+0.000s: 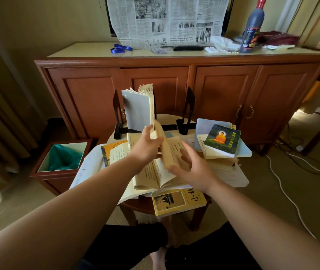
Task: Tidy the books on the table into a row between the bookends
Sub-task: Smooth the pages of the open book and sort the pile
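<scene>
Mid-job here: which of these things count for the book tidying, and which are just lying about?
Job: left bookend; right bookend; grey book standing between them; cream book at both hands; green-cover book; yellow book.
Lying about: bin; newspaper; bottle; blue lanyard.

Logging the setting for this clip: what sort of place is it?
Probably a hotel room or a furnished bedroom: a long wooden cabinet against the wall, carpet on the floor, a lined waste bin, and a small round table piled with books.

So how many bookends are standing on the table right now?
2. Left bookend stands at the table's far left, beside the upright grey book; right bookend stands apart, further right. None seem hidden.
</scene>
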Motion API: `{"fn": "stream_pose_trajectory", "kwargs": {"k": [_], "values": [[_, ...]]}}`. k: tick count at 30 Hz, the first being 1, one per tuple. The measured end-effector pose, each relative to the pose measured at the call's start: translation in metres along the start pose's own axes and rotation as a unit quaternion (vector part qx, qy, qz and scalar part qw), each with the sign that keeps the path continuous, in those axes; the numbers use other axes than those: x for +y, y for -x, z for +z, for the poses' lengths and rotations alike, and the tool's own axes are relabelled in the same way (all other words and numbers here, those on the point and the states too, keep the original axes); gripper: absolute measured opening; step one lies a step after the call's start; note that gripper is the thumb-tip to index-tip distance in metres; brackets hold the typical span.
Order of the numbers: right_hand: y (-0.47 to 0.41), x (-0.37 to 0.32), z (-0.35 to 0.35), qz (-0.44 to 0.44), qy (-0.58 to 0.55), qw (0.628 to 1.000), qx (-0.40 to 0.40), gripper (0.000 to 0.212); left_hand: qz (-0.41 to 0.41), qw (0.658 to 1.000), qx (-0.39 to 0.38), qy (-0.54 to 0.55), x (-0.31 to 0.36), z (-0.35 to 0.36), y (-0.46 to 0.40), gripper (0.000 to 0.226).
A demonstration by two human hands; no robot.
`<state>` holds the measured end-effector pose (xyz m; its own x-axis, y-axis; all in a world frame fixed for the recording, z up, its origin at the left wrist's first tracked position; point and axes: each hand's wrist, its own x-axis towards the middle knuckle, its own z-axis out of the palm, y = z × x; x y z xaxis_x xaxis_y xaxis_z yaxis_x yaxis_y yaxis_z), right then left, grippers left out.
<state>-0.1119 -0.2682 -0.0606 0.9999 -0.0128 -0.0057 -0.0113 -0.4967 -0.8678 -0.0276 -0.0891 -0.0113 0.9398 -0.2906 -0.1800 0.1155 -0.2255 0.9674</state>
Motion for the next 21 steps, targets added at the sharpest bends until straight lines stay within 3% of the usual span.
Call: {"fn": "stream_pose_trajectory", "kwargs": {"k": [2, 4, 8, 10, 12, 14, 17, 21], "values": [[0.003, -0.002, -0.003, -0.025, 0.052, 0.998, -0.002, 0.117, -0.013, 0.999, -0.048, -0.011, -0.003, 0.002, -0.002, 0.065], [0.004, -0.002, -0.004, -0.053, 0.081, 0.995, 0.014, 0.101, -0.008, 0.987, -0.082, -0.137, -0.004, 0.003, 0.000, 0.064], [0.001, 0.006, -0.003, -0.108, 0.132, 0.978, 0.123, 0.050, 0.072, 0.891, -0.127, -0.431, -0.013, 0.002, -0.005, 0.058], [0.001, 0.004, -0.004, -0.131, 0.172, 0.961, 0.174, 0.046, 0.070, 0.854, -0.135, -0.497, -0.022, -0.002, -0.007, 0.072], [0.001, 0.002, -0.005, -0.165, 0.245, 0.934, 0.200, 0.044, 0.067, 0.848, -0.144, -0.505, -0.030, -0.004, -0.009, 0.089], [-0.002, 0.002, -0.005, -0.183, 0.348, 0.900, 0.186, 0.034, 0.077, 0.834, -0.135, -0.530, -0.036, -0.004, -0.011, 0.109], [-0.001, -0.007, -0.001, -0.093, 0.474, 0.872, 0.087, 0.028, 0.087, 0.793, -0.115, -0.592, -0.038, -0.003, -0.017, 0.128], [-0.008, -0.012, 0.008, -0.032, 0.500, 0.865, 0.012, 0.027, 0.094, 0.745, -0.112, -0.651, -0.037, -0.001, -0.023, 0.133]]}}
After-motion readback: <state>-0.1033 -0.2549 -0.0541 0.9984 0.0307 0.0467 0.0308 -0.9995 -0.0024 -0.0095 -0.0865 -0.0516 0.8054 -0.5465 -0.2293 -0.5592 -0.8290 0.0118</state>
